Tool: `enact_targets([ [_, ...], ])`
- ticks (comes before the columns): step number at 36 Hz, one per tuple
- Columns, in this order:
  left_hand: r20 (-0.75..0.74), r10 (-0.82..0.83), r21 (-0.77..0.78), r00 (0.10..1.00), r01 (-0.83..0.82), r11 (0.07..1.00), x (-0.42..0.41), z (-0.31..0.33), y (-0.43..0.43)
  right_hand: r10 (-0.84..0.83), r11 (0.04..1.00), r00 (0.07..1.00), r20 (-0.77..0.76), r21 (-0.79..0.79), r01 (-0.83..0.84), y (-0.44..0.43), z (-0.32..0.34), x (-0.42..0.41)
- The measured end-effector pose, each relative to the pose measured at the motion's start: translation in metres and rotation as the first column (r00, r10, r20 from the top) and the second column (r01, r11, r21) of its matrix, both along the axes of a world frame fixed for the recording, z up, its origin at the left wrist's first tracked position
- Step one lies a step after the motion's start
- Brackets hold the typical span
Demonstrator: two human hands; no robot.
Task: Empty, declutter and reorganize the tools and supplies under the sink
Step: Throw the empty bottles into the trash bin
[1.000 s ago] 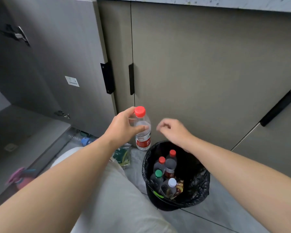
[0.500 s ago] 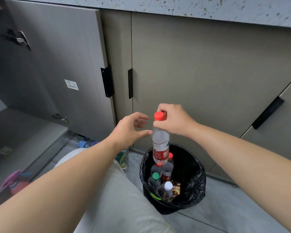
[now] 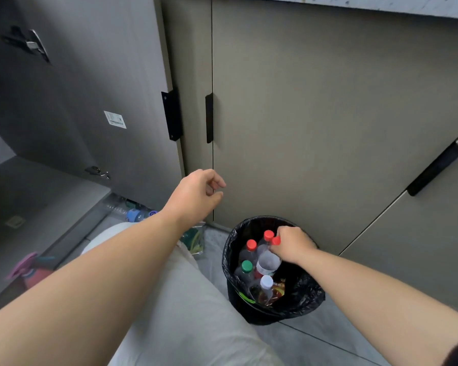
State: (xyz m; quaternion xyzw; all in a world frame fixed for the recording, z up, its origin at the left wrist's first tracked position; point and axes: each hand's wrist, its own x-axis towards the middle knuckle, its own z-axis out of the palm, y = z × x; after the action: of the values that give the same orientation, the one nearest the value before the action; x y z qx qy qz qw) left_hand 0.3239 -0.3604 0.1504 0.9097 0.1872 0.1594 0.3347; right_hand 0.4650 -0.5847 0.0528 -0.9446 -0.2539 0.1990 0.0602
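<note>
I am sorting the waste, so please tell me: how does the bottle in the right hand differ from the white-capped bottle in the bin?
The held bottle has a red cap; the white-capped bottle has a white one. The right hand grips the held bottle at its neck; no hand touches the white-capped bottle. The held bottle looks clear inside; the white-capped bottle seems to hold something dark. Both are plastic bottles in the black-lined bin.
</note>
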Motion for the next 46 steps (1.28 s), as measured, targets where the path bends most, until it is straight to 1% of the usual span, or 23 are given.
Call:
enact_targets([
  [4, -0.035, 0.040, 0.039, 0.999, -0.038, 0.998, -0.004, 0.000, 0.004, -0.009, 0.995, 0.999, -0.050, -0.099, 0.004, -0.004, -0.028, -0.009],
  [8, -0.078, 0.048, 0.055, 0.996, -0.044, 0.998, -0.008, -0.001, 0.006, 0.008, 0.991, 0.993, -0.120, -0.134, -0.024, -0.007, -0.042, -0.015],
  [14, -0.155, 0.065, 0.066, 0.986, -0.055, 0.996, -0.008, 0.000, 0.007, 0.086, 0.985, 0.989, -0.120, -0.137, -0.102, -0.005, -0.039, -0.018],
  [17, -0.190, 0.062, 0.052, 0.980, -0.053, 0.997, -0.008, 0.001, 0.008, 0.075, 0.989, 0.994, -0.075, -0.124, -0.084, 0.002, -0.027, -0.014],
  [19, -0.222, 0.059, 0.042, 0.973, -0.050, 0.998, -0.008, 0.002, 0.008, 0.082, 0.994, 0.997, -0.012, -0.064, -0.083, 0.011, -0.015, -0.012],
  [23, -0.296, 0.062, 0.007, 0.953, -0.063, 0.998, -0.011, 0.005, 0.013, 0.124, 0.981, 0.990, 0.073, 0.138, -0.133, 0.042, 0.018, -0.013],
  [28, -0.366, 0.128, -0.161, 0.922, -0.198, 0.967, -0.030, 0.019, 0.054, 0.277, 0.896, 0.956, 0.097, 0.333, -0.293, 0.103, 0.059, -0.023],
  [30, -0.392, 0.153, -0.191, 0.907, -0.244, 0.951, -0.048, 0.022, 0.080, 0.349, 0.851, 0.933, 0.082, 0.389, -0.352, 0.130, 0.071, -0.029],
  [33, -0.390, 0.270, -0.232, 0.880, -0.378, 0.896, -0.084, 0.011, 0.121, 0.476, 0.786, 0.876, 0.075, 0.411, -0.462, 0.173, 0.083, -0.042],
  [35, -0.377, 0.373, -0.266, 0.848, -0.485, 0.833, -0.110, -0.004, 0.145, 0.546, 0.757, 0.835, 0.064, 0.389, -0.525, 0.204, 0.086, -0.052],
  [38, -0.382, 0.475, -0.341, 0.793, -0.598, 0.725, -0.145, -0.035, 0.175, 0.639, 0.719, 0.768, 0.039, 0.326, -0.614, 0.250, 0.083, -0.065],
  [41, -0.391, 0.542, -0.408, 0.744, -0.668, 0.622, -0.168, -0.069, 0.198, 0.734, 0.669, 0.679, -0.029, 0.208, -0.714, 0.300, 0.074, -0.078],
  [43, -0.383, 0.563, -0.463, 0.733, -0.679, 0.569, -0.176, -0.090, 0.209, 0.777, 0.630, 0.626, -0.075, 0.097, -0.771, 0.336, 0.062, -0.085],
  [46, -0.377, 0.586, -0.543, 0.717, -0.684, 0.488, -0.181, -0.122, 0.224, 0.794, 0.590, 0.589, -0.153, -0.043, -0.806, 0.386, 0.036, -0.091],
])
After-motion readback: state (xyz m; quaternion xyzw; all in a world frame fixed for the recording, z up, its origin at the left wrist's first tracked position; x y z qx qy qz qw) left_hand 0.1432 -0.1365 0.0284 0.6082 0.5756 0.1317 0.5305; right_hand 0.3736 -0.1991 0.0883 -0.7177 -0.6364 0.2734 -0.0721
